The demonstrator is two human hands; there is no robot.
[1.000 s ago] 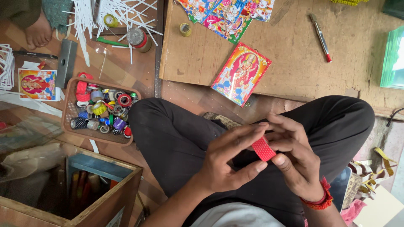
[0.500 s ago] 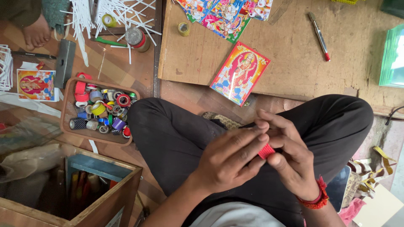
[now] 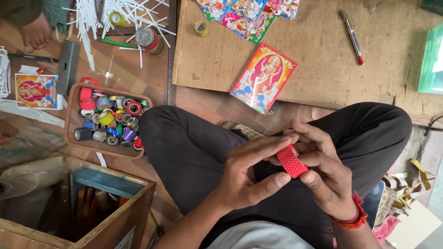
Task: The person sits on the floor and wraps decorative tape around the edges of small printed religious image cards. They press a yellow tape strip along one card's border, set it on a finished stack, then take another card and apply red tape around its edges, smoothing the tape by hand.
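Observation:
I sit cross-legged in black trousers and hold a small red roll of dotted tape (image 3: 292,161) over my lap. My left hand (image 3: 249,177) pinches the roll from the left with thumb and fingers. My right hand (image 3: 325,175) grips it from the right, fingers curled around its edge; a red thread band circles that wrist. Both hands touch the roll at once.
A brown basket (image 3: 72,120) of several coloured tape rolls stands left of my knee. A colourful picture card (image 3: 264,77) and a red-tipped pen (image 3: 352,36) lie on a wooden board (image 3: 314,50). White strips (image 3: 99,18), a wooden box (image 3: 115,216) and another person's foot (image 3: 34,32) are at the left.
My left fingers, which half a second ago covered the red roll, have drawn back, so the roll shows again between both hands.

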